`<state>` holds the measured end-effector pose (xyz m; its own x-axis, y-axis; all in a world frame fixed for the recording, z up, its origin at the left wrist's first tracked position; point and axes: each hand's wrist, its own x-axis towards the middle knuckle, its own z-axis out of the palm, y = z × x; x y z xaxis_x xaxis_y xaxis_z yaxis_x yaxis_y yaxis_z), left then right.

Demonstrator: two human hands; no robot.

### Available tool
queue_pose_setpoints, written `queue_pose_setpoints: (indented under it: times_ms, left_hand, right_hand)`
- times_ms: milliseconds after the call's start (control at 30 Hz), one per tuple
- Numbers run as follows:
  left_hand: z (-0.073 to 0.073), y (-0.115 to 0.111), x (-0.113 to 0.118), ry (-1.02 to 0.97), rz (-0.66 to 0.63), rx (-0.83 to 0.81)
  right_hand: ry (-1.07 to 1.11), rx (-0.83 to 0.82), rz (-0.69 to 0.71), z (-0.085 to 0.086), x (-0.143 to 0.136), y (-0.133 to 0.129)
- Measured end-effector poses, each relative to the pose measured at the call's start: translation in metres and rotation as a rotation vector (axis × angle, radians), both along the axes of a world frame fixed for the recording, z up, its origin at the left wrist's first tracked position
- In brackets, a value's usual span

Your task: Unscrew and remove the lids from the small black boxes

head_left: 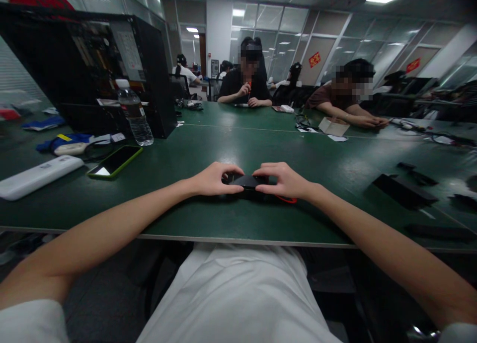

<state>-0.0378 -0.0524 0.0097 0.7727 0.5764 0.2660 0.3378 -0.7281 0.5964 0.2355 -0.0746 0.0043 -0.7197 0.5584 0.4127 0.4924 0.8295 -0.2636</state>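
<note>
A flat black device (249,182) with a smooth top rests at or just above the green table (231,216), in front of my body. My left hand (217,180) grips its left end, thumb on the near side and fingers on the far side. Around its right end, my right hand (280,179) is closed in the same way. A thin red loop (286,200) shows under my right hand; whether it is joined to the device I cannot tell. The device's underside and both ends are partly hidden by my fingers.
To the left are an open computer case (156,79), a water bottle (134,113), a phone (116,161) and a long white object (40,176). Black parts (404,190) lie at right. Across the table sit a person in black (227,92) and one in brown (320,97).
</note>
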Motion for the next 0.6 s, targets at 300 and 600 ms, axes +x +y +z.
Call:
queue_pose_setpoints:
  times_ms: [300,600]
  left_hand:
    - [-0.0079,-0.0025,0.0043,-0.063,0.043,0.083]
    - [-0.0063,-0.0036,0.0044,-0.065,0.071,0.063]
  right_hand:
    - [0.026,-0.005,0.005,-0.003,-0.0003,0.0005]
    - [0.032,-0.025,0.002,-0.0032,-0.0006,0.0]
